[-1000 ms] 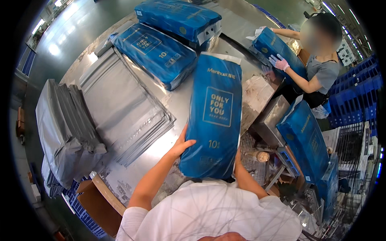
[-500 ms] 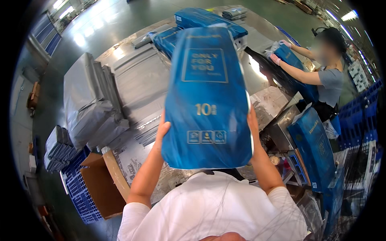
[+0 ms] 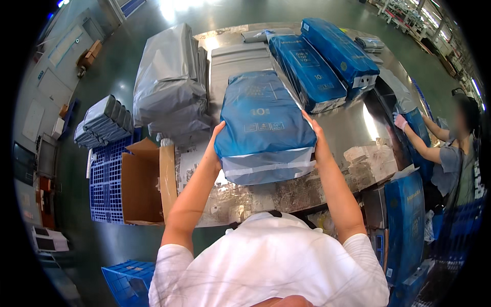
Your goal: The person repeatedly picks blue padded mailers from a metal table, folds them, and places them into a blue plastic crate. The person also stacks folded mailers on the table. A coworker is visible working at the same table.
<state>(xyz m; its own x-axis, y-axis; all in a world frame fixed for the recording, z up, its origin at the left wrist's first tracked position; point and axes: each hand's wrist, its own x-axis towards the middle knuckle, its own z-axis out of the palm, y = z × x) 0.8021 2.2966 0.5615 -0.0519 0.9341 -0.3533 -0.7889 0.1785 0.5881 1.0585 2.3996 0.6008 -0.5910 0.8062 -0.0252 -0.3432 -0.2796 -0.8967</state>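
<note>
A large blue plastic-wrapped package [image 3: 266, 128] is between my two hands, over the metal table [image 3: 342, 125]. Its near end is covered by whitish translucent film with a strip across it. My left hand [image 3: 217, 146] presses its left side, and my right hand [image 3: 313, 128] grips the right side near the middle. Fingers of both hands are partly hidden by the package. Beyond it, flat grey plastic bags [image 3: 238, 57] lie on the table. To the right of those rest two similar packages, a nearer blue one [image 3: 309, 71] and a farther blue one [image 3: 340, 48].
A tall stack of grey bags [image 3: 169, 77] stands on the left. Below it are an open cardboard box [image 3: 143, 181] and a blue pallet [image 3: 106, 187]. At right, a co-worker's gloved hand [image 3: 400, 122] touches another package. More blue packages [image 3: 404, 225] stand upright at lower right.
The package has come lower, and its near end now shows. My view has swung to the right, so the table's packages and co-worker appear farther right. Both hands keep their hold.
</note>
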